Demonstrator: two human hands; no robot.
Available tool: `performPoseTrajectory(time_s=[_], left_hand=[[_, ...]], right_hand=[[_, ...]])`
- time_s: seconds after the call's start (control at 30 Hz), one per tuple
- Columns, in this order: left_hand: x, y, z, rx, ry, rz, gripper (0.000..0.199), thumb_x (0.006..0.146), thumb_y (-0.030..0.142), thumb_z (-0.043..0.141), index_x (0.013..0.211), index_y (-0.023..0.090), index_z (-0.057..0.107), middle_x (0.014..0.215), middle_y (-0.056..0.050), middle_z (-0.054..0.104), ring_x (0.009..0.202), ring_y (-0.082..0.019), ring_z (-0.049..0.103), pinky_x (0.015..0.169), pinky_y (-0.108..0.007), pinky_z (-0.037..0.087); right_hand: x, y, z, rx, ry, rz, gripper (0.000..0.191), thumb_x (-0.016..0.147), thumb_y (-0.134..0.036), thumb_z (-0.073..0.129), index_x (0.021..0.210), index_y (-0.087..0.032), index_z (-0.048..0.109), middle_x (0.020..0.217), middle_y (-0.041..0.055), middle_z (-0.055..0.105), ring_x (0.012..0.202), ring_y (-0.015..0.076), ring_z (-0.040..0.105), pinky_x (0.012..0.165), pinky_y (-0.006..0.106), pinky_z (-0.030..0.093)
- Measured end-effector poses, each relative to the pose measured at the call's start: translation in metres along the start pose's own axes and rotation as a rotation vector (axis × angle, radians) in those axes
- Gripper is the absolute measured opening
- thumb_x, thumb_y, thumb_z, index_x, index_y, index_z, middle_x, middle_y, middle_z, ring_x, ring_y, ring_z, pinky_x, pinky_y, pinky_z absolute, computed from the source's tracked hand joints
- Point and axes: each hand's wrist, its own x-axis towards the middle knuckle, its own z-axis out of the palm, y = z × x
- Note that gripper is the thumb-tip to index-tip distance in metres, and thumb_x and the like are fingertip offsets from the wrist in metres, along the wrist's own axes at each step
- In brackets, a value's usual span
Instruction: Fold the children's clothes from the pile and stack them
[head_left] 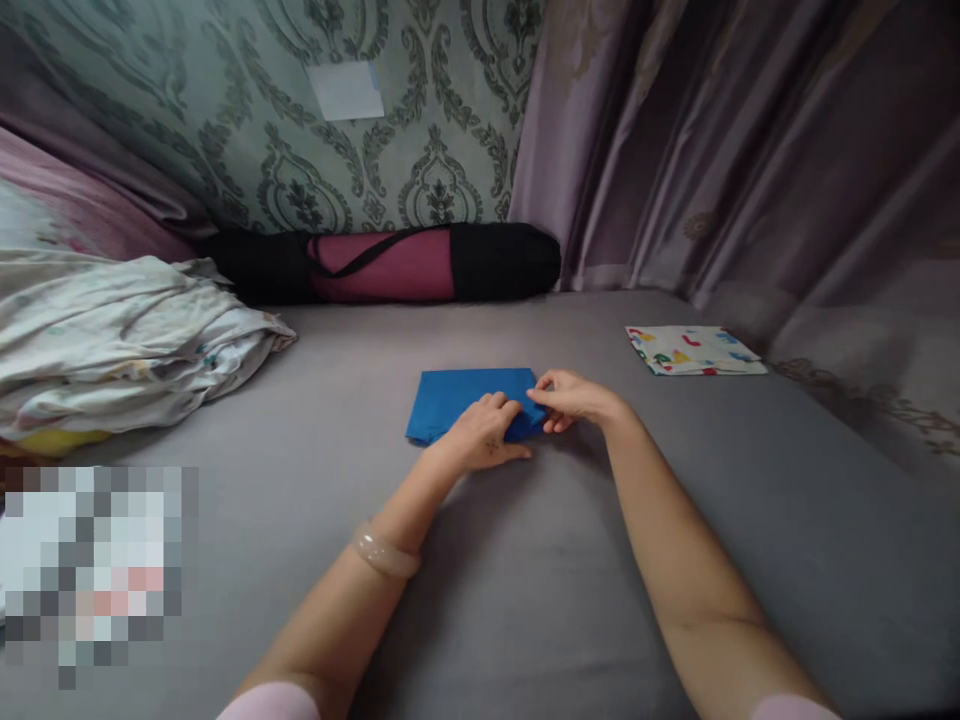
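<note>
A flat, blue folded cloth [469, 388] lies on the grey bed sheet in the middle of the head view. Its front edge looks slightly loose and creased. My left hand [487, 432] rests palm down across its front right part, thumb spread out toward the right, gripping nothing. At the right edge, my right hand [571, 398] pinches the corner of the cloth between thumb and fingers. Part of the front edge is hidden under my left hand.
A folded white cloth with colourful prints [694, 352] lies at the right. Along the wall sits a long black and maroon bag [390, 265]. Crumpled patterned bedding [127, 340] is heaped at the left, above a pixelated patch. Purple curtains [637, 150] hang at the right.
</note>
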Motion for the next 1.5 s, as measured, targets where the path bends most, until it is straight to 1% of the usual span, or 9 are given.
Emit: performPoseTrajectory(time_s=[0.2, 0.33, 0.43, 0.53, 0.63, 0.77, 0.97, 1.3, 1.5], left_hand=[[0.003, 0.019, 0.01, 0.146, 0.046, -0.078, 0.022, 0.091, 0.032, 0.046, 0.104, 0.016, 0.052, 0.105, -0.015, 0.058, 0.097, -0.027, 0.054, 0.085, -0.04, 0.046], [0.003, 0.015, 0.01, 0.103, 0.085, -0.157, 0.023, 0.093, 0.02, 0.035, 0.106, 0.017, 0.054, 0.102, -0.012, 0.061, 0.097, -0.024, 0.057, 0.083, -0.035, 0.047], [0.003, 0.012, 0.007, 0.025, 0.169, -0.177, 0.028, 0.094, 0.021, 0.036, 0.116, 0.019, 0.052, 0.105, -0.011, 0.061, 0.101, -0.023, 0.058, 0.082, -0.033, 0.048], [0.002, 0.011, -0.003, -0.023, 0.233, -0.138, 0.031, 0.095, 0.021, 0.035, 0.119, 0.021, 0.054, 0.104, -0.01, 0.062, 0.1, -0.022, 0.059, 0.084, -0.032, 0.047], [-0.001, 0.012, -0.019, -0.081, 0.278, -0.062, 0.031, 0.093, 0.019, 0.037, 0.117, 0.021, 0.057, 0.106, -0.009, 0.063, 0.1, -0.021, 0.059, 0.087, -0.031, 0.047], [-0.005, 0.014, -0.039, -0.192, 0.352, -0.012, 0.031, 0.092, 0.018, 0.041, 0.117, 0.021, 0.059, 0.106, -0.007, 0.065, 0.098, -0.02, 0.06, 0.086, -0.029, 0.047], [-0.011, 0.015, -0.058, -0.278, 0.477, -0.02, 0.029, 0.091, 0.019, 0.045, 0.114, 0.02, 0.062, 0.103, -0.006, 0.067, 0.091, -0.017, 0.062, 0.08, -0.027, 0.048], [-0.03, 0.03, -0.094, -0.706, 0.696, 0.013, 0.024, 0.086, 0.026, 0.06, 0.108, 0.018, 0.067, 0.094, -0.004, 0.07, 0.082, -0.014, 0.063, 0.072, -0.023, 0.049], [-0.035, 0.043, -0.108, -0.976, 0.73, -0.048, 0.026, 0.08, 0.03, 0.068, 0.103, 0.017, 0.069, 0.09, -0.004, 0.07, 0.082, -0.016, 0.064, 0.073, -0.026, 0.051]], right_hand=[[-0.009, -0.003, -0.01, 0.081, -0.073, -0.127, 0.018, 0.093, -0.027, 0.052, 0.107, -0.015, 0.05, 0.068, 0.0036, 0.067, 0.054, 0.0121, 0.063, 0.048, 0.019, 0.05], [-0.004, 0.005, -0.018, -0.128, -0.006, -0.361, 0.038, 0.081, -0.012, 0.054, 0.119, -0.013, 0.052, 0.103, 0.0119, 0.067, 0.087, 0.0182, 0.066, 0.076, 0.031, 0.054], [0.005, 0.013, -0.02, -0.413, 0.114, -0.601, 0.066, 0.07, -0.013, 0.063, 0.134, -0.017, 0.048, 0.141, 0.0143, 0.045, 0.128, 0.0259, 0.045, 0.104, 0.039, 0.039], [0.012, 0.015, -0.014, -0.57, 0.113, -0.684, 0.084, 0.067, -0.024, 0.072, 0.144, -0.023, 0.038, 0.154, 0.011, 0.028, 0.142, 0.0277, 0.022, 0.114, 0.046, 0.021], [0.013, 0.011, -0.008, -0.523, 0.084, -0.731, 0.073, 0.071, -0.032, 0.072, 0.138, -0.027, 0.047, 0.149, 0.0067, 0.039, 0.14, 0.0264, 0.029, 0.114, 0.048, 0.019], [0.006, 0.006, -0.011, -0.282, -0.04, -0.767, 0.042, 0.078, -0.037, 0.065, 0.117, -0.021, 0.066, 0.115, 0.0034, 0.067, 0.108, 0.0217, 0.059, 0.096, 0.034, 0.043], [-0.002, 0.005, -0.024, -0.115, -0.112, -0.729, 0.033, 0.074, -0.04, 0.069, 0.096, -0.016, 0.071, 0.082, -0.0017, 0.068, 0.079, 0.0181, 0.062, 0.074, 0.029, 0.047], [-0.004, 0.029, -0.036, 0.513, -0.473, -0.863, 0.09, 0.043, -0.049, 0.088, 0.125, -0.025, 0.059, 0.121, 0.0074, 0.065, 0.119, 0.03, 0.054, 0.102, 0.046, 0.039], [-0.002, 0.028, -0.007, 0.707, -0.49, -0.976, 0.072, 0.047, -0.042, 0.089, 0.114, -0.028, 0.065, 0.116, 0.0042, 0.068, 0.123, 0.0288, 0.052, 0.106, 0.046, 0.038]])
